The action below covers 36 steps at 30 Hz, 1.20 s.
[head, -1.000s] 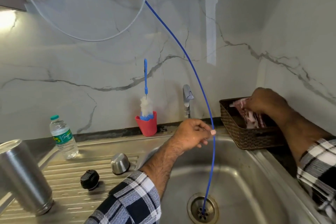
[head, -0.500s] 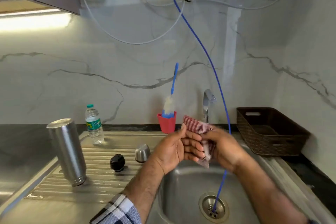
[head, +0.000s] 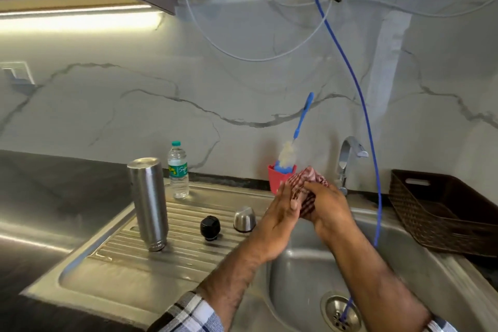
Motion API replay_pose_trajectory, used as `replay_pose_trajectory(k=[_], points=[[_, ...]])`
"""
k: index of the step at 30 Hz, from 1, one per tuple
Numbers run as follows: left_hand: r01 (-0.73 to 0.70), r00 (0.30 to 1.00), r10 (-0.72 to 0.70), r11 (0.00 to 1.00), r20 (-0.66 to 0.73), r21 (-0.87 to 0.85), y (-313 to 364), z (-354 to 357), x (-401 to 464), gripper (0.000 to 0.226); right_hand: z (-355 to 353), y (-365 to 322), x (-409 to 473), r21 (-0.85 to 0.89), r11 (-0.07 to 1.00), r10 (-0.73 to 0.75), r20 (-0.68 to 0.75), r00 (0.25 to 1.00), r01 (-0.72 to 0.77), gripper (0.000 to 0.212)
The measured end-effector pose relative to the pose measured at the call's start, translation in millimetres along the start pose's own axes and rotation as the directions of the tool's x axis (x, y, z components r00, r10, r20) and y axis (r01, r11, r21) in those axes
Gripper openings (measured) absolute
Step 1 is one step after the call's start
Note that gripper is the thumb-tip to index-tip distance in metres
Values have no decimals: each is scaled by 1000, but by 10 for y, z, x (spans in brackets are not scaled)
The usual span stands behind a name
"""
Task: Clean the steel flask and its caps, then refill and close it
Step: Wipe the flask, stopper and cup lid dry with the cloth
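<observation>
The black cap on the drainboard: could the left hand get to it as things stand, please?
Probably yes: the black cap lies uncovered just left of the left hand, with nothing between them, but that hand must first leave the checked cloth it presses.

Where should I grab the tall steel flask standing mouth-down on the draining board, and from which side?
Probably round the middle of the tall steel flask, coming from its right, the sink side. It stands inverted on its narrow mouth, so a low or top grip could tip it. The small plastic water bottle stands close behind, leaving less room there.
</observation>
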<state>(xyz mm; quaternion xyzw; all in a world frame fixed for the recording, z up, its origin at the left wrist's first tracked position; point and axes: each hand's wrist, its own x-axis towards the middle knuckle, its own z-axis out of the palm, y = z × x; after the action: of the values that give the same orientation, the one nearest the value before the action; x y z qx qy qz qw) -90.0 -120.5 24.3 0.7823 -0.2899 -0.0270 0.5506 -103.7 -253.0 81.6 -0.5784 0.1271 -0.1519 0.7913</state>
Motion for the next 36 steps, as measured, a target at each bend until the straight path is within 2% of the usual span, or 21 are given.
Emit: replay_pose_trajectory(k=[3, 5, 6, 8, 11, 13, 15, 17, 20, 22, 25, 27, 30, 33, 34, 36], points=[[-94, 990, 106, 988, -94, 119, -41, -363, -195, 64, 70, -123, 113, 121, 992, 30, -10, 999, -29, 24], [-143, 947, 233, 922, -220, 361, -18, -644, -297, 60, 147, -184, 212, 166, 986, 37, -17, 999, -34, 27], [-126, 916, 297, 853, -271, 506, 11, -791, -335, 59, 207, -206, 238, 174, 984, 44, -3, 999, -43, 27], [-3, 867, 371, 670, -332, 742, 100, -1124, -414, 54, 389, -151, 246, 160, 984, 74, 49, 996, -81, 28], [145, 819, 443, 455, -365, 878, 344, -1659, -495, 47, 716, 63, 141, 111, 981, 141, 158, 977, -159, 26], [294, 817, 394, 344, -421, 892, 454, -1998, -486, 52, 936, 225, 97, 60, 981, 166, 215, 962, -183, 26], [451, 829, 255, 222, -498, 865, 486, -2266, -474, 65, 1143, 342, 67, 11, 980, 189, 264, 946, -199, 28], [547, 821, 106, 136, -561, 826, 417, -2469, -477, 76, 1339, 428, 17, -30, 973, 228, 314, 922, -230, 27], [589, 807, -29, 102, -590, 802, 274, -2647, -506, 88, 1602, 488, -96, -69, 967, 255, 354, 900, -247, 21], [581, 813, -27, 114, -582, 806, 227, -2690, -521, 90, 1744, 509, -153, -85, 970, 242, 369, 898, -226, 20], [570, 821, -8, 30, -570, 821, 241, -2725, -493, 93, 1896, 545, -235, -129, 980, 190, 390, 901, -151, 22], [566, 824, -17, 25, -566, 824, 259, -2757, -478, 95, 1970, 571, -308, -171, 983, 130, 403, 906, -65, 23], [563, 819, 44, 121, -571, 817, 349, -2859, -489, 98, 2059, 538, -463, -183, 977, -16, 443, 896, 108, 18], [544, 777, 127, 357, -617, 759, 577, -2888, -470, 95, 2129, 436, -576, -201, 917, -229, 444, 866, 345, 14], [540, 756, 113, 448, -645, 712, 664, -2861, -445, 93, 2132, 385, -600, -226, 866, -315, 448, 837, 446, 18], [535, 707, 31, 630, -707, 563, 760, -2783, -392, 92, 2071, 292, -631, -235, 746, -450, 511, 732, 623, 31]])
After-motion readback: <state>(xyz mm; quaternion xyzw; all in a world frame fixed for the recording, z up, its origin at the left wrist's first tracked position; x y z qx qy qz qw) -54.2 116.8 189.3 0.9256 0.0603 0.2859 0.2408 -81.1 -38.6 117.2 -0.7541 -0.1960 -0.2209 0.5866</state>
